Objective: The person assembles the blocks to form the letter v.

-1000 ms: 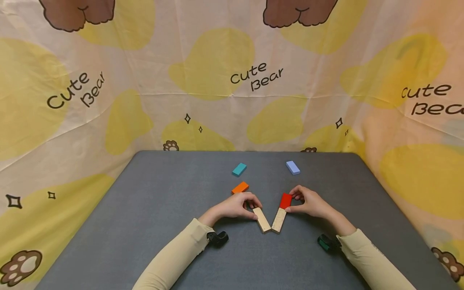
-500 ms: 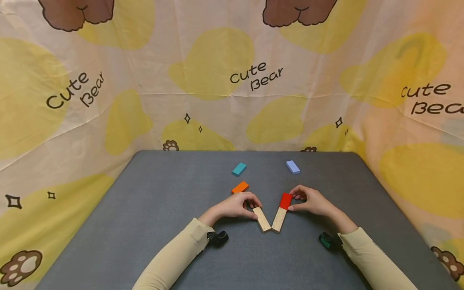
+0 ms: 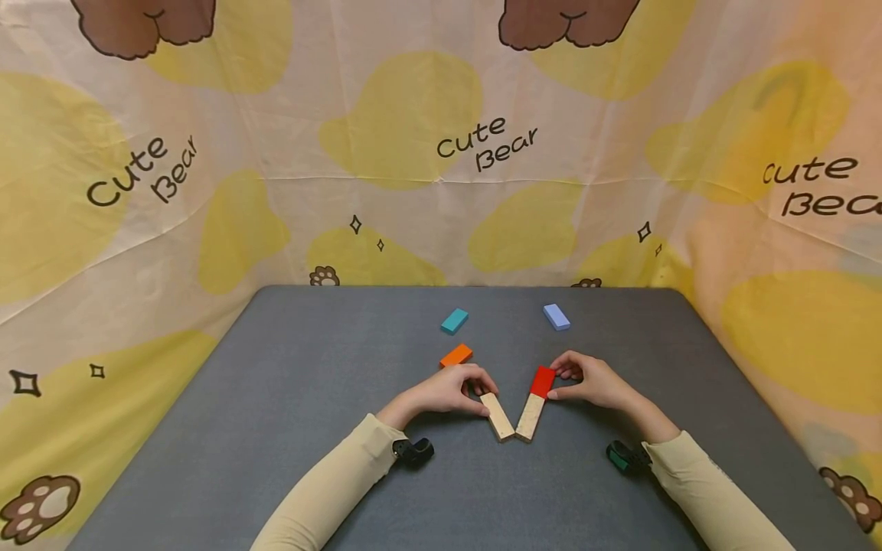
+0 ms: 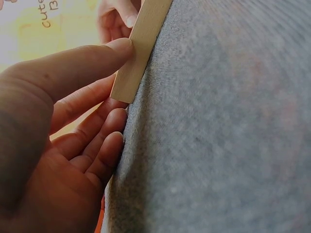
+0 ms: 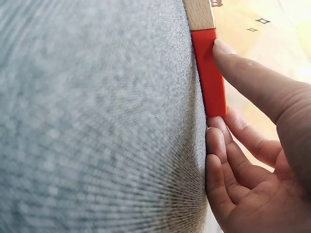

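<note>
In the head view two plain wooden blocks form a V on the table, their near ends together. My left hand holds the left wooden block, thumb on its side and fingers at its far end. The left wrist view shows that thumb pressed on the wooden block. A red block continues the line of the right wooden block, end to end. My right hand holds the red block, its thumb along the side and fingertips at the far end, as the red block in the right wrist view shows.
An orange block lies just beyond my left hand, partly behind it. Farther back on the grey table are a teal block and a light blue block. A patterned cloth hangs behind the table.
The right thumb has slid slightly away along the blocks, from near the joint onto the red block. The left hand and all blocks stay put.
</note>
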Tool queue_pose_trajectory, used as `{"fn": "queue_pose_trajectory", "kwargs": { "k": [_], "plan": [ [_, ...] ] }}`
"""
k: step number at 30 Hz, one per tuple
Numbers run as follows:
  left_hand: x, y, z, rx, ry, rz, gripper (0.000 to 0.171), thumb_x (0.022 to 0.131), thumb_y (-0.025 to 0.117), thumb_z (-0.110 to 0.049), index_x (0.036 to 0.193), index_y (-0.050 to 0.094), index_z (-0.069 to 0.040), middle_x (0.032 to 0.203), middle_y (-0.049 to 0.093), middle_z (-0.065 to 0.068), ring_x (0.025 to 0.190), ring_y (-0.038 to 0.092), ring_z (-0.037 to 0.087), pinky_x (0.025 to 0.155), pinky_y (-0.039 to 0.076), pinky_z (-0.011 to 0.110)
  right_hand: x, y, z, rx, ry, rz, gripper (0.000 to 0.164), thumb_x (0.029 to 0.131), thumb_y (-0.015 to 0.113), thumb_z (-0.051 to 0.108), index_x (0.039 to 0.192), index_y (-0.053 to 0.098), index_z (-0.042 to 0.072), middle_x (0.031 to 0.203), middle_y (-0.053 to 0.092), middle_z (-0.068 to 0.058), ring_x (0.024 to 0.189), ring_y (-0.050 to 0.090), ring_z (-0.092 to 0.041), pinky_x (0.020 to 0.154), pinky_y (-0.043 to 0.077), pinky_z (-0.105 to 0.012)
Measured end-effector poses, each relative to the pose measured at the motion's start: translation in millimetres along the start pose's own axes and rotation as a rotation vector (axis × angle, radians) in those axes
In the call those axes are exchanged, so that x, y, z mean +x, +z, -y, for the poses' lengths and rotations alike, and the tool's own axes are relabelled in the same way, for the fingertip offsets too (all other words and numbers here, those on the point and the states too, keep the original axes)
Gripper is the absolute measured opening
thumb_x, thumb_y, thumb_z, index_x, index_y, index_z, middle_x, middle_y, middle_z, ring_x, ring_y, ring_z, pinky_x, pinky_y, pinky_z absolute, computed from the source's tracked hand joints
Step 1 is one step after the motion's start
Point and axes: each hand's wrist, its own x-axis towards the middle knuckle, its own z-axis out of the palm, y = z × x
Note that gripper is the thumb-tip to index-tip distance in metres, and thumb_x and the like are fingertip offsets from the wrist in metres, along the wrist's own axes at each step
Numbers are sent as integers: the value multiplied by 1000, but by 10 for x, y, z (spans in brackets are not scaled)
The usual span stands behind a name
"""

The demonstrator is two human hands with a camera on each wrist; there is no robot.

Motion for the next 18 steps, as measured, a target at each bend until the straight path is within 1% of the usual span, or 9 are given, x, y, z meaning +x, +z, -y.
{"fn": "queue_pose_trajectory", "kwargs": {
  "k": [5,10,18],
  "plan": [
    [6,-1,15,5,2,0,31,80,77,-27,109,67,-22,104,63,-9,91,56,7,74,48,20,14,-15,-10,0,-2,7,46,76,79,33,108,61,7,100,63,-5,92,58,-17,80,49,-26],
    [8,-2,14,5,-6,-1,32,80,77,-27,110,67,-22,104,63,-9,90,56,7,74,48,20,26,-45,-38,18,-28,17,43,77,79,31,108,61,6,99,63,-6,90,60,-18,80,50,-25],
    [0,10,-5,13,-18,-5,32,80,77,-26,110,67,-21,103,62,-9,89,56,6,74,48,20,76,-142,-124,141,-20,41,45,78,79,26,112,61,2,105,65,-11,91,62,-19,78,51,-18]
  ]
}}
